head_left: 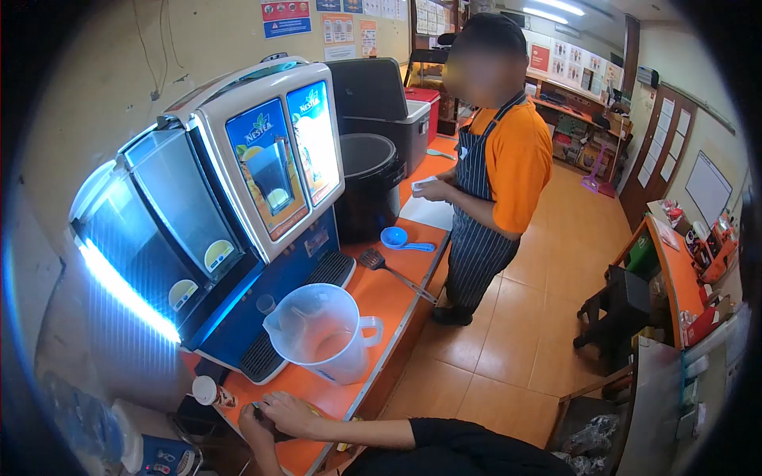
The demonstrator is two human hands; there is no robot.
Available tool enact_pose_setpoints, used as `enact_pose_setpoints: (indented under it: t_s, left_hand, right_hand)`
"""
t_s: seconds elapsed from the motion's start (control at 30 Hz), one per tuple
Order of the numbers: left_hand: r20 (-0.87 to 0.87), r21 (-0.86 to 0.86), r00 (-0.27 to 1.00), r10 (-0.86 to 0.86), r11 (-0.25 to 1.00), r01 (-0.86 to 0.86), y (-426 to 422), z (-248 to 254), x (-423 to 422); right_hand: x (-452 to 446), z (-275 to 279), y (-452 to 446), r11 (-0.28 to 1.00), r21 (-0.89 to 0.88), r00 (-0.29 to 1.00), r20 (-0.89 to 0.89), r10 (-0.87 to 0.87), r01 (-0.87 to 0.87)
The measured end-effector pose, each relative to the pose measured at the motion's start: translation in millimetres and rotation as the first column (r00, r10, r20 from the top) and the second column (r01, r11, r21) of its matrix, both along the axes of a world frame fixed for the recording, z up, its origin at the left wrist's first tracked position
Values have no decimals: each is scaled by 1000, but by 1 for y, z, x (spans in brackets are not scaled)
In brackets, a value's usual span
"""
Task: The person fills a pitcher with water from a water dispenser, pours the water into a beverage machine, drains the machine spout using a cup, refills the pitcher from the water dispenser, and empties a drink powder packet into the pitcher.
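Close together at the counter's near end are my left hand (255,428) and my right hand (287,412), both with fingers closed. A small dark thing shows between them, too hidden to name. Something yellow peeks out beside my right wrist. Just left of my hands stands a paper cup (213,392) with a white lid. Beyond them is a large translucent measuring jug (321,337), its handle on the right. A drink dispenser (274,170) with lit Nestea panels stands behind the jug, over black drip trays (264,355).
Farther along the orange counter (381,282) lie a slotted spatula (397,274) and a blue scoop (405,240). A black bucket (369,186) and a grey cooler box (405,135) stand beyond. A person (504,166) in a striped apron holds something white.
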State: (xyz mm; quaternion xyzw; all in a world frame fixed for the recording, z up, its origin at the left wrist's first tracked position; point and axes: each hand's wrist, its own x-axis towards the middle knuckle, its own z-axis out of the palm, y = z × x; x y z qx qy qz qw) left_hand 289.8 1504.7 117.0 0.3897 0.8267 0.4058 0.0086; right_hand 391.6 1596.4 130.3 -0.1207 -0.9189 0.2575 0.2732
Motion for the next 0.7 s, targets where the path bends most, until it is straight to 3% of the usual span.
enact_pose_setpoints:
  t_s: [0.13,0.2,0.33,0.4,0.5,0.63,0.7]
  left_hand:
    - [-102,-112,994,50,992,-61,-14,10,7]
    - [-147,-202,977,153,963,-180,-20,18,19]
    - [-117,-205,949,291,928,-310,-20,39,49]
    - [-116,-349,898,424,829,-437,-24,36,52]
    - [-140,-335,890,434,825,-455,-27,41,55]
    - [-74,-270,949,307,910,-315,-51,40,43]
    - [-227,-91,901,371,913,-399,-61,38,36]
  right_hand:
    - [-4,2,10,999,41,1000,11,24,-24]
    - [-12,-3,13,979,169,993,-8,118,-115]
    - [-12,15,11,939,266,976,52,210,-217]
    - [-7,21,6,912,367,978,-28,205,-181]
    - [0,22,-2,926,349,966,-158,206,-140]
    - [-3,8,-14,960,213,977,-72,202,-183]
    - [-4,6,-16,969,163,971,-118,208,-187]
